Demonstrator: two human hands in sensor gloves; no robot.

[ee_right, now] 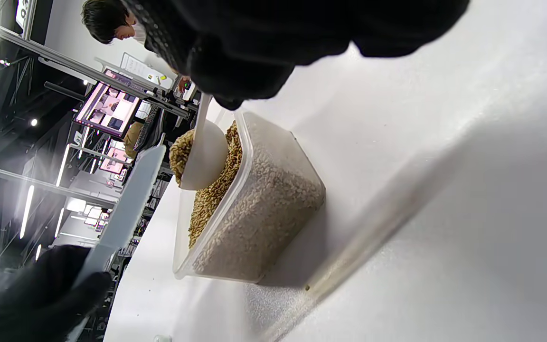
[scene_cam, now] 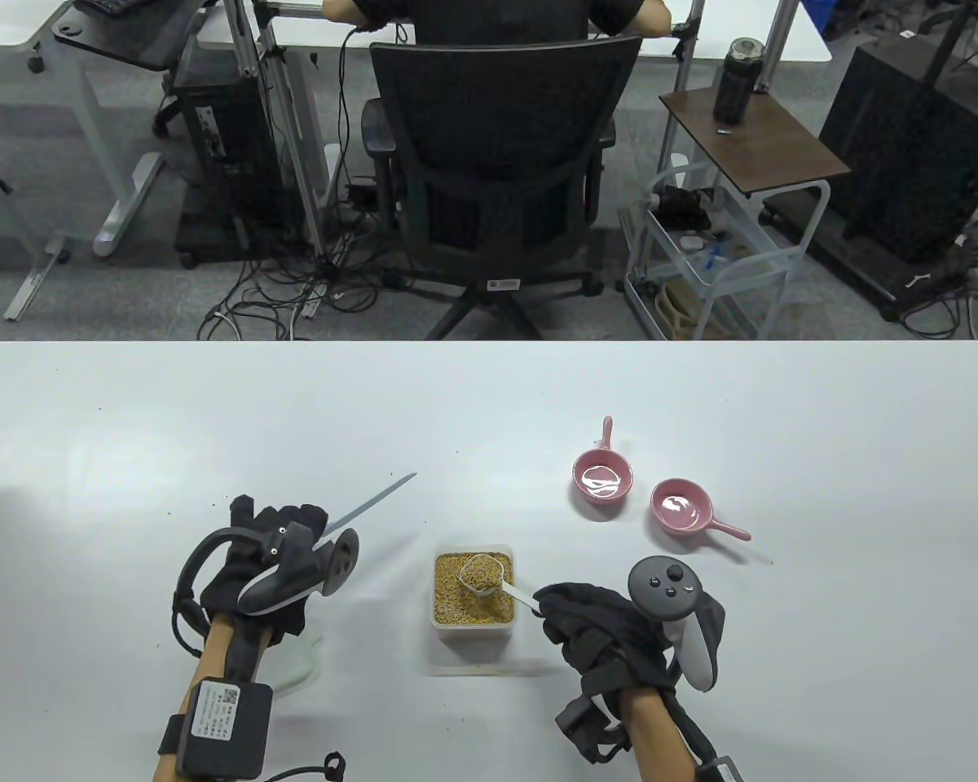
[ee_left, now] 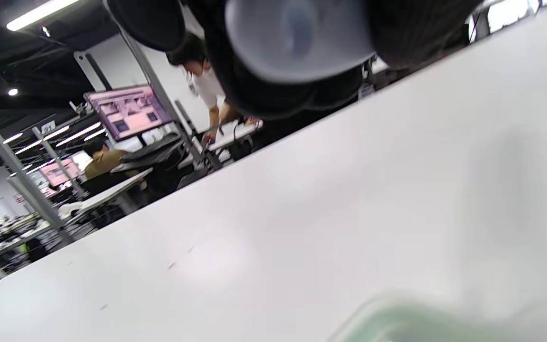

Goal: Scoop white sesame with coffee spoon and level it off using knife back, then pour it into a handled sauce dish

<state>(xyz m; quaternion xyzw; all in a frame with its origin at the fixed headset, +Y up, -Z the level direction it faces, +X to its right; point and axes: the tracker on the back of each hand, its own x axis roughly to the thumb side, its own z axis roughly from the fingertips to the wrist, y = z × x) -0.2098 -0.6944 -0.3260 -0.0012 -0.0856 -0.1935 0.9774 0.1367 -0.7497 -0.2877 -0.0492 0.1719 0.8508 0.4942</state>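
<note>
Your right hand (scene_cam: 599, 623) pinches the coffee spoon (scene_cam: 481, 572), heaped with sesame over the container (scene_cam: 473, 599). Your left hand (scene_cam: 273, 554) grips the knife (scene_cam: 371, 503), well left of it.

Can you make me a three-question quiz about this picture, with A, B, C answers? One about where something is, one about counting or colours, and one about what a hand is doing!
1. Where is the spoon's bowl?
A. over the tub of sesame
B. inside a pink dish
C. flat on the bare table

2. How many pink handled dishes are there?
A. one
B. two
C. four

3. What is the left hand doing?
A. lying flat and empty
B. holding a knife
C. lifting a dish

Answers:
1 A: the spoon, held by the right hand, sits heaped above the tub.
2 B: one dish has its handle pointing away, the other pointing right.
3 B: the left hand grips the knife, blade pointing up and right.
</note>
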